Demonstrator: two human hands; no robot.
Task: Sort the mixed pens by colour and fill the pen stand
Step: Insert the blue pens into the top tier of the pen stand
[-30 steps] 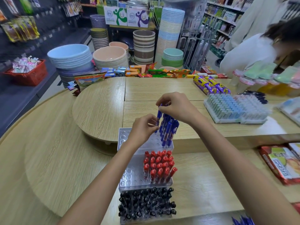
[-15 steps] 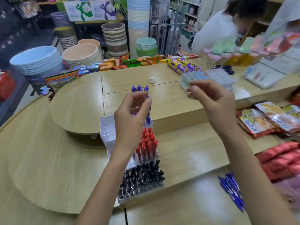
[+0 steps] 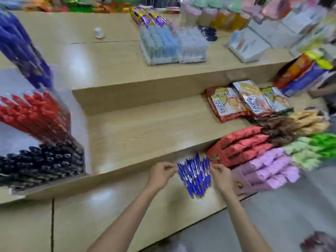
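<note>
clear pen stand [image 3: 80, 128] with red, black, blue pens [image 3: 32, 113], left hand [image 3: 161, 174] and right hand [image 3: 221, 176] fingers pinching loose blue bundle [image 3: 195, 176]

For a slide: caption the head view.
Left hand and right hand grip a bundle of blue pens on the counter, right of the pen stand.

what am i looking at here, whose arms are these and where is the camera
No machine here: a person wears a camera on the head, so every picture looks down at their own arms. The left hand and right hand pinch a bunch of loose blue pens from either side at the wooden counter. At the left stands the clear pen stand, holding red pens and black pens. Snack packets lie to the right. The picture is blurred.
</note>
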